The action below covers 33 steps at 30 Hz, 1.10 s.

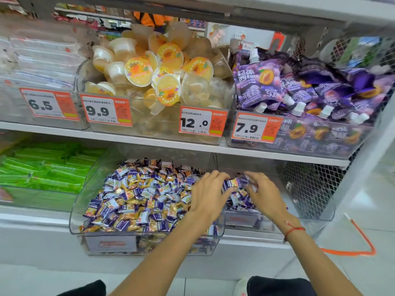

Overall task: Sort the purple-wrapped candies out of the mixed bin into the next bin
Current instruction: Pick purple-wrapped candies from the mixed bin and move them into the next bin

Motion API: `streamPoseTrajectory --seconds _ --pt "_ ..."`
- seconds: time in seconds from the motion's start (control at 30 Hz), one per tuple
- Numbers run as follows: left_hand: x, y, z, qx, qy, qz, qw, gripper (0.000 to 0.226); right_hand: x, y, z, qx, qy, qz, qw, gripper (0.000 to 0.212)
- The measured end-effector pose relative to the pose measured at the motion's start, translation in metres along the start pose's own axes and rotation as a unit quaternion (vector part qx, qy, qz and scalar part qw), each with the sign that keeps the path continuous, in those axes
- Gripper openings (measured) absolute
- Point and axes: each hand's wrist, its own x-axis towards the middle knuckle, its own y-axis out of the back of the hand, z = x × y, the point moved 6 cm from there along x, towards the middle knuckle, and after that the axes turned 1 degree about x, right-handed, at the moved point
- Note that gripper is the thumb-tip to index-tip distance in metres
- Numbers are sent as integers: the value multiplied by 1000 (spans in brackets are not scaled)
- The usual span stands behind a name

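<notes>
Small purple-and-white wrapped candies [232, 184] are pinched between curled fingers of the left hand [208, 194] and right hand [264, 194], above the next bin [307, 212].

The left hand [208, 194] hides candies [232, 184]; the next bin's label [240, 218] is blurred.

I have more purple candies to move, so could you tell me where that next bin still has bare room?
The next bin looks bare behind and right of its small candy pile, toward the mesh panel. Its left front is crowded by the left hand and right hand.
</notes>
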Motion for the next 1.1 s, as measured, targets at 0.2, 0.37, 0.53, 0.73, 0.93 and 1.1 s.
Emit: streamPoseTrajectory --seconds 0.2,0.37,0.53,0.73,0.93,1.1 --pt "-34 18 -62 -39 31 1 999 51 -11 -2 -15 -29 45 -8 999 37" --pt "-95 63 -160 105 96 107 984 34 -23 -10 -87 25 136 25 990 26" --pt "-112 68 -196 184 102 72 975 44 4 -82 -148 -42 166 -131 976 38" --pt "-113 62 -199 160 123 41 979 36 35 -158 -171 -173 213 -296 915 82" --pt "-92 75 -187 113 144 57 981 29 38 -158 -176 -126 238 -234 934 45" --pt "-48 66 -183 179 180 -19 967 37 26 -141 -165 5 170 -203 964 36"
